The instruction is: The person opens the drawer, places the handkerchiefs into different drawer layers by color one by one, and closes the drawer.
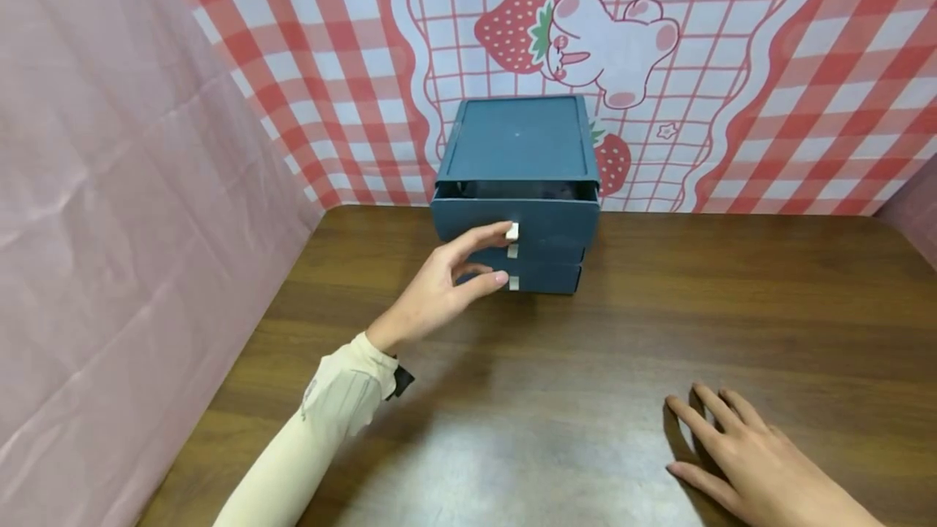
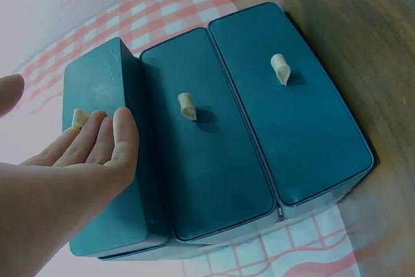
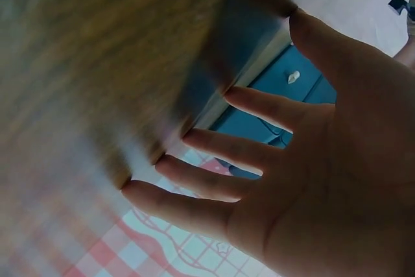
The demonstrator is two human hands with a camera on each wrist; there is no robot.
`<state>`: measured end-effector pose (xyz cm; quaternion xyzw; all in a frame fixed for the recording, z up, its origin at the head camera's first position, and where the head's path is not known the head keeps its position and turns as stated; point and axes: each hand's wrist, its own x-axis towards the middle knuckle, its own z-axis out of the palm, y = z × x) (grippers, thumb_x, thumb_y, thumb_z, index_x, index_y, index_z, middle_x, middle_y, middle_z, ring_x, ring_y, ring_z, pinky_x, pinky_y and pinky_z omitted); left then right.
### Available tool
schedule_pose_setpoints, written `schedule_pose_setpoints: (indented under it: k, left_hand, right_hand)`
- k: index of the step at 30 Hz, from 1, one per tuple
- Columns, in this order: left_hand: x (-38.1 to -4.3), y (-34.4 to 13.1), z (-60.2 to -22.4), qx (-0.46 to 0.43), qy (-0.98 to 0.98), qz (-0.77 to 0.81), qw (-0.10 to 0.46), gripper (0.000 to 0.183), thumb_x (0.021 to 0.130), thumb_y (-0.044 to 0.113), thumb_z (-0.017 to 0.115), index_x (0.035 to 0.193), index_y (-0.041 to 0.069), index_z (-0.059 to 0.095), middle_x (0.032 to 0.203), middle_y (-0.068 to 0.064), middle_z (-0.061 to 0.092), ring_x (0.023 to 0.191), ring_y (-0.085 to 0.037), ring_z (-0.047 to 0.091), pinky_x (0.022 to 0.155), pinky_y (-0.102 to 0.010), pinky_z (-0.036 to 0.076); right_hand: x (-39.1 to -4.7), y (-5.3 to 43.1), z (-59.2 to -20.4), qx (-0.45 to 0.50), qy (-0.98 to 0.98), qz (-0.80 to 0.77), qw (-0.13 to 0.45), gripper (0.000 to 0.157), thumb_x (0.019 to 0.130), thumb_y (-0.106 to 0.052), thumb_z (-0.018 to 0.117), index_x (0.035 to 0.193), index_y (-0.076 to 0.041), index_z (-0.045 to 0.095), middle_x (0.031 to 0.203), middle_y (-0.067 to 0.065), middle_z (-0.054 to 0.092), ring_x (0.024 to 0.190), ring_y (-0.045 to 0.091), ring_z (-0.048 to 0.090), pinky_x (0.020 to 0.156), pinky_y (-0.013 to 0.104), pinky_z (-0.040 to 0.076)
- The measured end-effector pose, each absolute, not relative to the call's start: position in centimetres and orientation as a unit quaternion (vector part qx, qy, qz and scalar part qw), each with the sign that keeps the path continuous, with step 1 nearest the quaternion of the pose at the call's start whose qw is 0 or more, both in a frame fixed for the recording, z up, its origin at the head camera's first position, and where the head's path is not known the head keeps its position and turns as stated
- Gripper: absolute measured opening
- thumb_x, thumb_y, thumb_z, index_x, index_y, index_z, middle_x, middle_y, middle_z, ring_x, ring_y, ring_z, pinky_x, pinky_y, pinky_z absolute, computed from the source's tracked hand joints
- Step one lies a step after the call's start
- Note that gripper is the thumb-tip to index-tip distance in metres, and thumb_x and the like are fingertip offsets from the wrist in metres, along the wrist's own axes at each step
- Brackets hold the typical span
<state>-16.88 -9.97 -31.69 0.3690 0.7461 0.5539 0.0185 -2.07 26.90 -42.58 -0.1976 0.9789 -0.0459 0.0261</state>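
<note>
A blue plastic drawer cabinet stands at the back of the table. Its top drawer sticks out a little, leaving a dark gap above its front; the two lower drawers are in. Against the top drawer's small cream knob, my left hand has its fingertips, with the thumb held well apart. The left wrist view shows the fingers fairly straight beside that knob. At the right front, my right hand rests on the table with fingers spread, holding nothing.
The brown wood-grain table spreads around the cabinet. Right behind it hangs a red-and-white checked cloth with strawberries and a cartoon animal. A pink cloth hangs along the left side.
</note>
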Motion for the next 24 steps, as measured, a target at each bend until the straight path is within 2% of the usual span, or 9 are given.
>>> schedule_pose_setpoints:
  k: [6, 16, 19, 24]
  left_hand:
    - [-18.1, -9.7, -31.3, 0.355, 0.750, 0.558, 0.010, 0.056, 0.098, 0.018, 0.062, 0.151, 0.015, 0.043, 0.147, 0.002, 0.049, 0.133, -0.010, 0.046, 0.101, -0.039, 0.049]
    - [-18.6, -8.7, -31.1, 0.336, 0.777, 0.532, -0.001, 0.056, 0.100, 0.021, 0.061, 0.152, 0.018, 0.039, 0.146, -0.003, 0.050, 0.134, -0.016, 0.046, 0.098, -0.038, 0.050]
    - [-17.5, -9.0, -31.7, 0.343, 0.828, 0.442, -0.042, 0.060, 0.100, 0.023, 0.061, 0.154, 0.017, 0.035, 0.149, -0.004, 0.047, 0.136, -0.015, 0.043, 0.103, -0.039, 0.046]
    - [-14.0, -9.6, -33.7, 0.380, 0.888, 0.212, -0.147, 0.061, 0.098, 0.027, 0.063, 0.151, 0.009, 0.039, 0.146, -0.010, 0.049, 0.136, -0.023, 0.041, 0.108, -0.043, 0.041]
  right_hand:
    - [-2.1, 26.6, -42.2, -0.193, 0.980, -0.046, 0.032, 0.070, 0.088, -0.060, 0.065, 0.136, -0.010, 0.059, 0.135, 0.023, 0.054, 0.116, 0.047, 0.052, 0.070, 0.062, 0.052]
    - [-2.0, 26.6, -42.0, -0.180, 0.982, -0.035, 0.050, 0.073, 0.087, -0.062, 0.065, 0.137, -0.010, 0.058, 0.136, 0.024, 0.053, 0.117, 0.049, 0.051, 0.065, 0.061, 0.052]
    - [-2.0, 26.9, -42.2, -0.184, 0.981, -0.040, 0.047, 0.071, 0.087, -0.060, 0.066, 0.137, -0.009, 0.059, 0.136, 0.026, 0.053, 0.118, 0.050, 0.051, 0.070, 0.063, 0.052]
    - [-1.9, 27.6, -42.4, -0.199, 0.979, -0.041, 0.028, 0.066, 0.086, -0.053, 0.071, 0.133, -0.007, 0.062, 0.134, 0.025, 0.056, 0.117, 0.048, 0.053, 0.080, 0.062, 0.051]
